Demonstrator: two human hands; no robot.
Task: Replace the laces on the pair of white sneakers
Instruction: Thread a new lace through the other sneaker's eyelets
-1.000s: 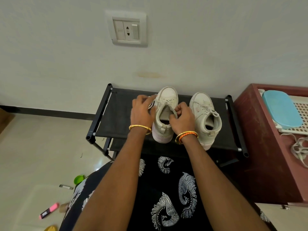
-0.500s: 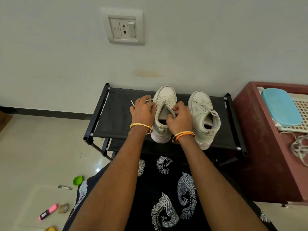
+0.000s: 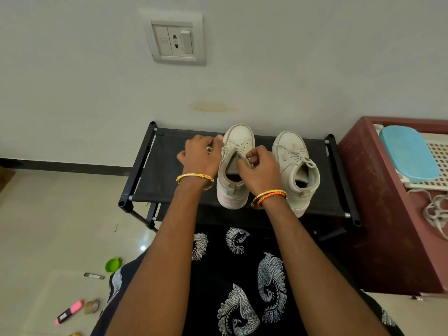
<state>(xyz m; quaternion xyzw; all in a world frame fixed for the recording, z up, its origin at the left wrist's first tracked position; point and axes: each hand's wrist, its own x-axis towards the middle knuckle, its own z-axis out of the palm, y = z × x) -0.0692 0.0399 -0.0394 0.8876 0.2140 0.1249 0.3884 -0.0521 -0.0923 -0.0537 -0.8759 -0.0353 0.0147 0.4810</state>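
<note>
A pale wall filled the upper half of the frame, with a switch plate set in it left of centre. At the right edge stood a dark red cabinet, bearing a white slotted tray with a blue lid on it and, lower on the cabinet top, a loose bundle of white laces. In the middle of the frame a black fabric shoe rack stood against the wall, and the pair of white sneakers sat on its top shelf, toes toward the wall. The right sneaker stood just right of centre with its lace tied. The left sneaker sat at centre between the two hands. The right hand rested over its opening, fingers curled and pinching the lace beside the tongue. The left hand, just left of the shoe, had its fingers curled with a bit of white showing between them, most likely the lace's other end. In the lower left, on the floor, lay a green cap, a tape roll and a pink highlighter.
</note>
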